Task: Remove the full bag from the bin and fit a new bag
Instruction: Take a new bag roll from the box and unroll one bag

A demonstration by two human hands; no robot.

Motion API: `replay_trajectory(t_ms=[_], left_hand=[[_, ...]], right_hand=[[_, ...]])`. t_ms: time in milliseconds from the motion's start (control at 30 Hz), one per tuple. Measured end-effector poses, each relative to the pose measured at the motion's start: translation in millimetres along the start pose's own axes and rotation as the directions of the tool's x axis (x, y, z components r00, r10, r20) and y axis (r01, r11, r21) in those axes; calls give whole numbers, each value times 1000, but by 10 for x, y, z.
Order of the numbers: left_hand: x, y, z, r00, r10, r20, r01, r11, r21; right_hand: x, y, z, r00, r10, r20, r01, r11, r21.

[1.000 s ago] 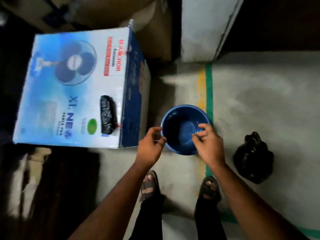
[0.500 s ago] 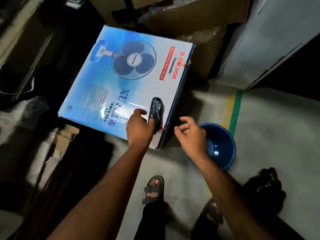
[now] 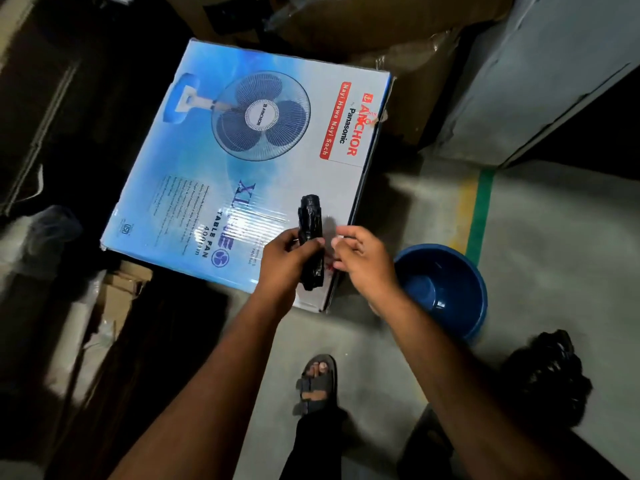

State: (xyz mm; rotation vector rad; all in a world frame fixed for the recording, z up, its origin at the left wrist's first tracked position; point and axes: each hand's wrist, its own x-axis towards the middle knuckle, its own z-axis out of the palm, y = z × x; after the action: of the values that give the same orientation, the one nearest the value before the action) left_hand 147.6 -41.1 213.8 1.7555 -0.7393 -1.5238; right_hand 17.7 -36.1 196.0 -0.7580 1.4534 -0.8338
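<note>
A black roll of new bags (image 3: 310, 216) is gripped by my left hand (image 3: 287, 259) just above the near right corner of a blue fan box (image 3: 221, 161). My right hand (image 3: 363, 259) hovers beside the roll with fingers spread, holding nothing. The small blue bin (image 3: 446, 289) stands on the floor to the right with no bag in it. The full black bag (image 3: 547, 379), tied shut, lies on the floor at the lower right.
Brown cartons (image 3: 363, 26) are stacked behind the fan box. A grey wall corner (image 3: 540, 81) rises at the upper right. A yellow and green floor stripe (image 3: 479, 209) runs past the bin. My sandalled foot (image 3: 317, 382) stands below the hands. Dark clutter fills the left side.
Both hands left the bin's rim and went left to the fan box. My left hand took hold of the bag roll and lifted it; my right hand came up beside it.
</note>
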Motion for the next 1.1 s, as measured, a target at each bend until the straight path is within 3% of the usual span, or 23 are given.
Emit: replay_trajectory(t_ms=[167, 333, 500, 667, 800, 933, 1100], left_hand=[[-94, 111, -57, 997, 40, 65, -27, 981, -194], [-72, 147, -124, 999, 44, -2, -43, 979, -200], [-78, 203, -186, 1000, 15, -4, -16, 976, -218], [-78, 201, -225, 996, -84, 35, 91, 949, -303], [-75, 171, -234, 996, -27, 79, 40, 984, -173], [-117, 128, -194, 989, -40, 143, 56, 992, -109], [-121, 45, -135, 998, 15, 57, -12, 998, -56]], right_hand=[[64, -152, 217, 998, -2, 69, -6, 994, 105], [88, -208, 290, 994, 12, 109, -37, 973, 230], [57, -228, 293, 985, 115, 127, -157, 902, 402], [10, -228, 331, 986, 113, 121, -150, 919, 364], [-20, -178, 249, 981, 99, 169, -164, 886, 433], [-63, -125, 201, 965, 63, 254, -157, 916, 370], [-60, -132, 172, 946, 108, 307, -220, 908, 357]])
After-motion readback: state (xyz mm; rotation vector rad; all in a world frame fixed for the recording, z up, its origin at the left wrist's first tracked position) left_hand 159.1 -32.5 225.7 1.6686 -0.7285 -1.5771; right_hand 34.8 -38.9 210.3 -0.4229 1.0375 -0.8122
